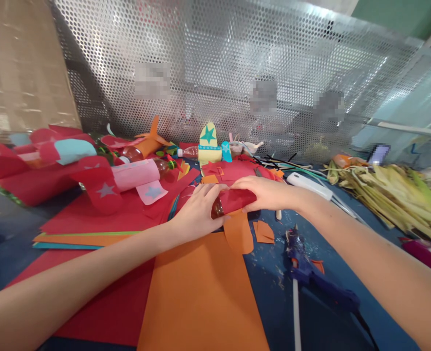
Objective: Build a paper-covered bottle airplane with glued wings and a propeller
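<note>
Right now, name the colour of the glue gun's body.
The glue gun is dark blue; the head view shows it best.

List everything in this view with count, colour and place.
Red-wrapped item: one, red, centre
Orange sheet: one, orange, front centre
Orange scraps: a few, orange, right of centre
Red sheet: one, red, front left
Paper stack: several, red topmost, left
Red paper crafts: several, red, far left
Pink-wrapped bottle: one, pink, left of centre
Star-trimmed tower: one, yellow, back centre
Glue gun: one, dark blue, front right
White-handled tool: one, white, right
Leafy pile: one, yellow-green, far right
Cardboard: one, brown, upper left
Perforated panel: one, silver, back
Tabletop: one, blue, underneath
Small clutter: uncountable, mixed, rear
Left hand: one, bare, item's left
Right hand: one, bare, item's right
</note>
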`<move>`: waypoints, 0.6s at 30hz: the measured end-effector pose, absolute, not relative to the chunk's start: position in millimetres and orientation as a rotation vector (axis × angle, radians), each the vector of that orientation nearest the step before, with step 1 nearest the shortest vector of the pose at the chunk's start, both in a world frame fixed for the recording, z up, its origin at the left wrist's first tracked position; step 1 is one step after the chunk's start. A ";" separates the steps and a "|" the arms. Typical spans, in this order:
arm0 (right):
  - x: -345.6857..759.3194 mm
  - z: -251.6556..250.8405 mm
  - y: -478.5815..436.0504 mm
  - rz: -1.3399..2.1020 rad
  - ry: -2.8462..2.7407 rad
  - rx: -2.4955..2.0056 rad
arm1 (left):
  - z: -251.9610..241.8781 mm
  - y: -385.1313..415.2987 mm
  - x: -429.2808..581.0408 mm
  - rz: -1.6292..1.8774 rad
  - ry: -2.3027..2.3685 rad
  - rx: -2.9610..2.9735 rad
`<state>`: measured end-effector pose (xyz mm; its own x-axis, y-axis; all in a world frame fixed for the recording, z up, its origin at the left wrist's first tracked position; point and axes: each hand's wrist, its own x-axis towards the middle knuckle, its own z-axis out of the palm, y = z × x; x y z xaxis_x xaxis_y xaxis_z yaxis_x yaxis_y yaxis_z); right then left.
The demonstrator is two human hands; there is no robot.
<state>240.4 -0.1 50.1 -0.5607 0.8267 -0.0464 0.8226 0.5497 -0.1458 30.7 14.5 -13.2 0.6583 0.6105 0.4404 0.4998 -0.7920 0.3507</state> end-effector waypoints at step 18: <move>321.9 42.5 -105.6 0.068 -2.078 -2.159 | 23.2 23.6 9.4 0.173 1.107 2.553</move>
<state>321.9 -105.6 42.5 0.0428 0.9968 0.0671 0.9903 -0.0334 -0.1351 9.4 23.6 23.2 0.6870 0.7261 -0.0272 0.6830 -0.6326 0.3651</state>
